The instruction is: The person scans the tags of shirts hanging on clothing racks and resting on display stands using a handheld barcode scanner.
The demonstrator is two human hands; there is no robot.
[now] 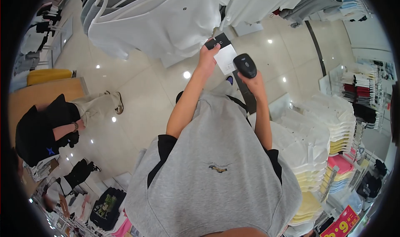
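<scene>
My left hand [208,57] pinches a clothing tag with a black top part [219,41] and a white lower part [226,60]. Just above it hangs a white sweatshirt [158,24] on a hanger, its lower edge close to my fingers. In my right hand [255,85] is a black handheld barcode scanner [245,65], fingers wrapped round its grip. The scanner head is beside the tag's white part, to its right. Part of the scanner's handle is hidden by my hand.
More garments, including a grey one [310,8], hang along the top. Racks of white shirts [304,133] stand close at my right. A person in black [39,133] is at the left beside a wooden table [50,95]. Pale tiled floor [141,95] lies between.
</scene>
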